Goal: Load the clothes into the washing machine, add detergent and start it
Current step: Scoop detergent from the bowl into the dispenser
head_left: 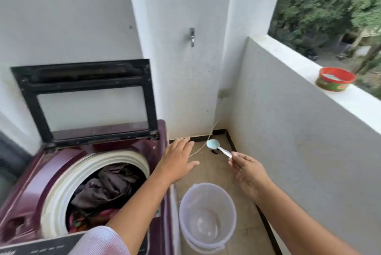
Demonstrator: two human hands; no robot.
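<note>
A maroon top-load washing machine (51, 174) stands at the lower left with its glass lid (90, 102) raised against the wall. Dark clothes (107, 186) fill the drum. My right hand (248, 172) pinches the handle of a steel spoon (216, 146) heaped with pale blue detergent powder, held over the floor between the machine and the parapet. My left hand (177, 162) hovers flat, fingers spread, palm down, above the machine's right edge and holds nothing. A red and green detergent tub (335, 79), open with powder inside, sits on the parapet ledge.
A white empty bucket (207, 216) stands on the tiled floor right of the machine. A thin cord (210, 133) runs from a wall socket (223, 93) down to the floor. The white parapet wall (299, 151) closes the right side; a tap (192, 37) is on the wall.
</note>
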